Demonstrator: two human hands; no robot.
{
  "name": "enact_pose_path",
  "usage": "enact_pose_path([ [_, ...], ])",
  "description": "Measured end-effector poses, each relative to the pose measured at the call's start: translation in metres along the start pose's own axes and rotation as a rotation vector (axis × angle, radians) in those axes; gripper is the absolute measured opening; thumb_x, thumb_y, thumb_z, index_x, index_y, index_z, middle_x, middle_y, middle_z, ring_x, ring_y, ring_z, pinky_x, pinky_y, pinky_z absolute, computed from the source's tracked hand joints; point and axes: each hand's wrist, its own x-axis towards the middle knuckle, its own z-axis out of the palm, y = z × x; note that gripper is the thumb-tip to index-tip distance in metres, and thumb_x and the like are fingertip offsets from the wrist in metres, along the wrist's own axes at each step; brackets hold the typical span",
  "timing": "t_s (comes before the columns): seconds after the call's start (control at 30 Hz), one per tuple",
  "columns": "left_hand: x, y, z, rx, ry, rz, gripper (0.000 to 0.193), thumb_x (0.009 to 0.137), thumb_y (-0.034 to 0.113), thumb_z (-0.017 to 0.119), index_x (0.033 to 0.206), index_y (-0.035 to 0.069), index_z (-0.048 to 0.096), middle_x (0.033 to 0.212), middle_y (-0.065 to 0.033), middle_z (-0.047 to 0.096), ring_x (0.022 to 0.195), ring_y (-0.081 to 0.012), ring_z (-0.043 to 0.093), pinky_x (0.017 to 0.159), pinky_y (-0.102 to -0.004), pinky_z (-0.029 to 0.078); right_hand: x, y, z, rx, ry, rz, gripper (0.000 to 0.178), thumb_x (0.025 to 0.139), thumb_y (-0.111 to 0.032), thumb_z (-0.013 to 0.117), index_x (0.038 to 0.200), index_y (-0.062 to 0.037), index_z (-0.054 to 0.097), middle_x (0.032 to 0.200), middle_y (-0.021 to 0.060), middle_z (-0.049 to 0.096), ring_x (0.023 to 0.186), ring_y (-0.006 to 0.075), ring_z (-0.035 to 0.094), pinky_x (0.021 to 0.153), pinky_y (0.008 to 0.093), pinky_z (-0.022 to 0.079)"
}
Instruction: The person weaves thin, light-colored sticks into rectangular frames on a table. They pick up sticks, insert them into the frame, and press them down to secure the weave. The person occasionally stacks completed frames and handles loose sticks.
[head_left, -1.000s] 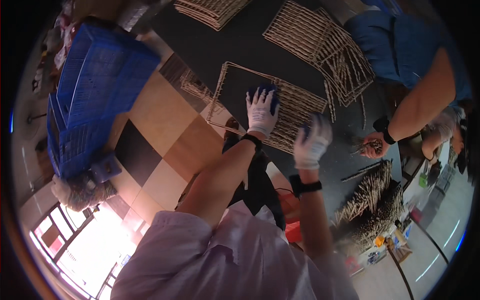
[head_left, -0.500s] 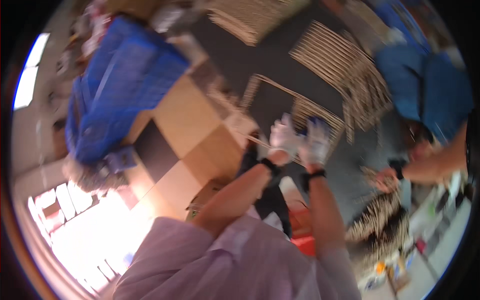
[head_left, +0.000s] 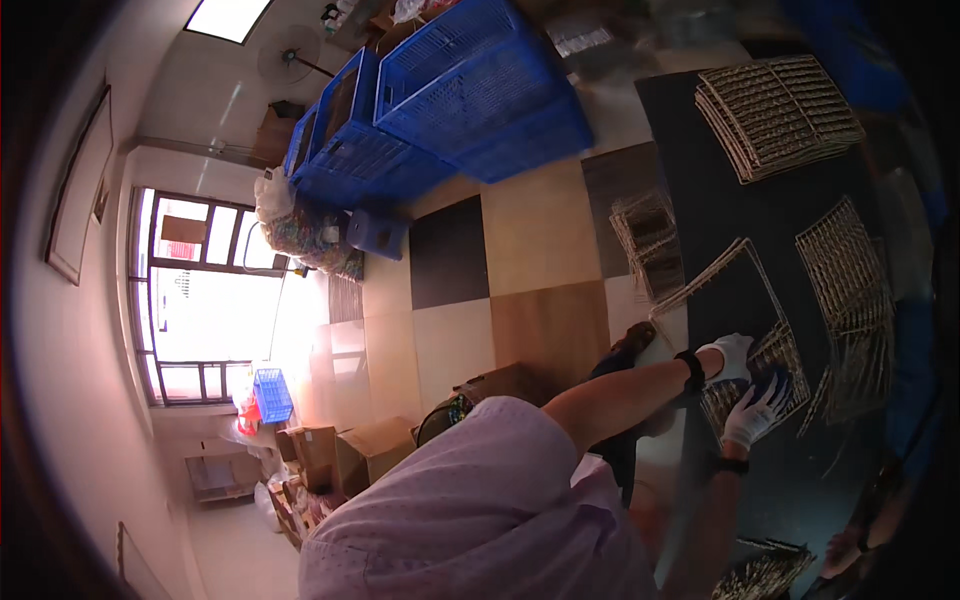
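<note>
On the dark table (head_left: 722, 180), right hand (head_left: 757, 412) spreads its fingers over the woven frame (head_left: 779, 349), likely steadying it, left hand's (head_left: 733, 357) grip impossible to tell!

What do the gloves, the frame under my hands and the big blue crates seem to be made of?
Gloves: probably knitted fabric, matte white and close-fitting, with dark blue, perhaps rubbery coating. Frame: dull tan, rope-like strands that look twisted, maybe paper cord or plant fibre. Crates: likely smooth moulded plastic, from their even blue colour and slotted walls.

Workshop: woven panels (head_left: 783, 348) on dark worktable (head_left: 677, 115), blue crates (head_left: 490, 95).
</note>
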Motion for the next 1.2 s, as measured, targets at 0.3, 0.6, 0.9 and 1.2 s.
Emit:
enact_pose_path([
  [0.3, -0.007, 0.004, 0.027, 0.11, 0.271, -0.077, 0.042, 0.076, 0.019, 0.068, 0.11, 0.001, 0.052, 0.109, -0.0211, 0.06, 0.106, -0.0365, 0.059, 0.087, -0.041, 0.05, 0.003, -0.004, -0.003, -0.032, -0.03, -0.015, 0.052, 0.09, -0.03, 0.052, 0.135, -0.0066, 0.039, 0.139, 0.0201, 0.039, 0.131, 0.0401, 0.034, 0.108, 0.0554, 0.028],
  [0.6, -0.013, 0.018, -0.006, -0.004, 0.234, -0.316, 0.056, 0.077, 0.055, 0.064, 0.103, 0.005, 0.066, 0.103, -0.0163, 0.066, 0.1, -0.0319, 0.063, 0.084, -0.0376, 0.05, 0.007, -0.019, -0.016, 0.135, -0.099, 0.035, 0.05, 0.083, -0.028, 0.061, 0.129, -0.0111, 0.048, 0.136, 0.0176, 0.044, 0.13, 0.04, 0.036, 0.108, 0.0554, 0.027],
  [0.9, 0.003, 0.003, 0.0, -0.035, 0.254, -0.213, 0.07, 0.079, 0.063, 0.058, 0.108, 0.0, 0.065, 0.104, -0.0193, 0.067, 0.105, -0.032, 0.062, 0.088, -0.0394, 0.049, 0.002, -0.018, -0.007, -0.018, -0.14, 0.109, 0.053, 0.082, -0.035, 0.063, 0.13, -0.019, 0.047, 0.137, 0.0138, 0.04, 0.128, 0.0382, 0.036, 0.108, 0.056, 0.025],
  [1.2, 0.024, 0.035, -0.018, 0.129, 0.22, -0.429, 0.084, 0.078, 0.075, 0.047, 0.105, -0.002, 0.068, 0.104, -0.02, 0.068, 0.103, -0.0344, 0.064, 0.085, -0.04, 0.049, 0.001, -0.018, -0.003, -0.035, -0.093, 0.051, 0.049, 0.083, -0.034, 0.062, 0.126, -0.0162, 0.05, 0.134, 0.0121, 0.043, 0.126, 0.0352, 0.038, 0.103, 0.0577, 0.028],
])
